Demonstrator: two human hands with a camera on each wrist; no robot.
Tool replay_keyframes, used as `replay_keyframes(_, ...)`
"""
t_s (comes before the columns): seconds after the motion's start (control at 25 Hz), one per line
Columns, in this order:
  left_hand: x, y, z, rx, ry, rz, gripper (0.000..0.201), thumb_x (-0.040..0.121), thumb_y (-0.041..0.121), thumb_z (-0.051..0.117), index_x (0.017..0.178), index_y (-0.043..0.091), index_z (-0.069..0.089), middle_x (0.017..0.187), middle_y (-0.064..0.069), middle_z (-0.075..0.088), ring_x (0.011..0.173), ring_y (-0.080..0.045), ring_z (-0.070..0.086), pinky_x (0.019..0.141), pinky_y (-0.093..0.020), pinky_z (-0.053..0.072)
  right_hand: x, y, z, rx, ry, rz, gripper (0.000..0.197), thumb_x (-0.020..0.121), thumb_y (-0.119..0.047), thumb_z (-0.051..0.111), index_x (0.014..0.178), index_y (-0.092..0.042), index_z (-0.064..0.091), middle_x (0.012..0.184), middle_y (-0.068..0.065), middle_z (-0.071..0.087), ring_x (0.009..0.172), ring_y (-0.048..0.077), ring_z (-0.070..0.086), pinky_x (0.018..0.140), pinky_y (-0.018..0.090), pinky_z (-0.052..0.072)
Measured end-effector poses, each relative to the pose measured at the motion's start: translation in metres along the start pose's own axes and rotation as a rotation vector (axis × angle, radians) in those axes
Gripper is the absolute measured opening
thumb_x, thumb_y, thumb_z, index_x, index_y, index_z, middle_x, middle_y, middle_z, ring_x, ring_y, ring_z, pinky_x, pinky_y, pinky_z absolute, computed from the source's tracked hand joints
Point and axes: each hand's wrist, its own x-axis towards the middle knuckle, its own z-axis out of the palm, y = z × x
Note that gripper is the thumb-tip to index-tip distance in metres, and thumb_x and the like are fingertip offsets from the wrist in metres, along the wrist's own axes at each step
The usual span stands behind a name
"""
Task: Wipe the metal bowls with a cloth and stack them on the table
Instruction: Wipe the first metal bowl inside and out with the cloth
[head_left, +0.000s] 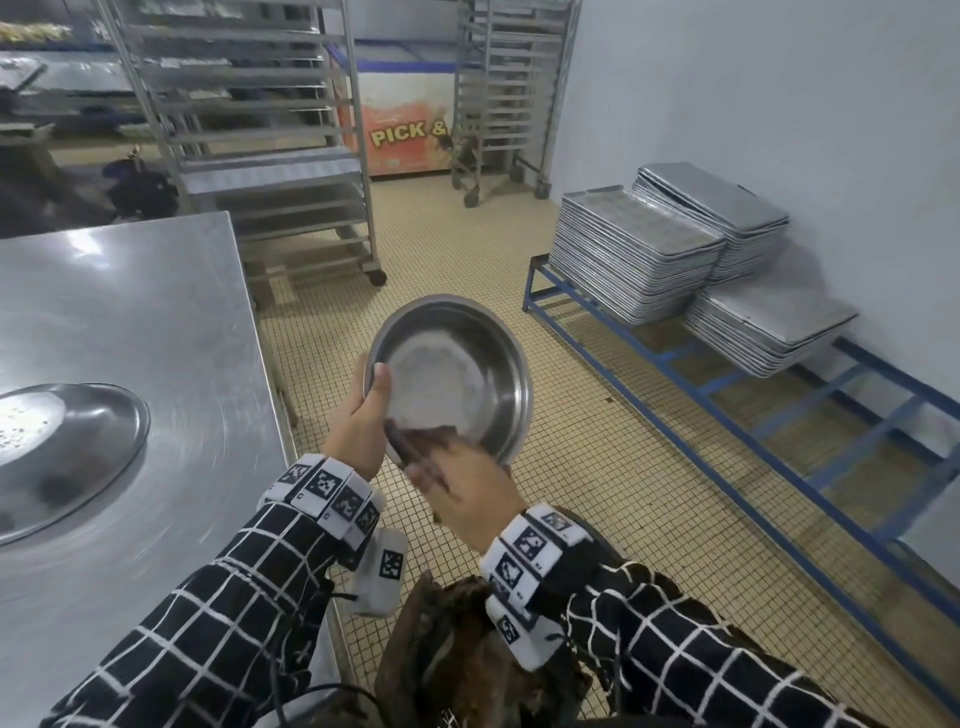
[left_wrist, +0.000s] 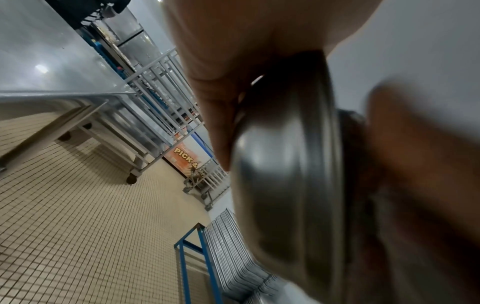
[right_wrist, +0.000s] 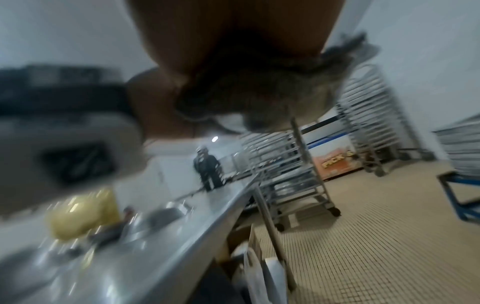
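Bowl (head_left: 457, 374) tilts open toward the wiper: left hand (head_left: 363, 421) clamps its rim, thumb inside, so right hand (head_left: 467, 483), fingers curled on the cloth (head_left: 415, 441), can rub.

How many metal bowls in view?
2. One bowl is held over the floor, left hand gripping its rim. One sits upside down on the table. Others may lie out of frame.

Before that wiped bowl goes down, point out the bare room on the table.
The steel table is bare between its far edge and the upside-down metal bowl near its left side, and from that bowl to the table's right edge. The right wrist view shows clutter farther along the table, too blurred to identify.
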Motion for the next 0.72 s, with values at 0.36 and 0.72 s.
replay_keyframes(0.36,0.019,-0.007,-0.007,-0.011,-0.003,0.077,0.056,0.094,0.056,0.031,0.139,0.025,0.042,0.135,0.007,0.051,0.126,-0.013,0.044,0.111,-0.04,0.031,0.001,0.027,-0.014,-0.174,-0.205,0.049,0.062,0.099,-0.053,0.011,0.135,-0.021,0.049,0.134,0.0,0.056,0.128,0.013,0.045,0.112,0.039,0.03)
replay_keyframes(0.72,0.024,-0.004,-0.009,-0.073,-0.135,0.043,0.033,0.099,0.04,0.039,0.124,0.029,0.056,0.116,0.006,0.066,0.108,-0.013,0.061,0.09,-0.031,0.046,0.005,0.073,-0.036,-0.646,-0.318,0.084,0.05,0.1,-0.044,0.014,0.149,-0.038,0.008,0.158,-0.014,0.003,0.143,0.012,-0.017,0.115,0.054,-0.007)
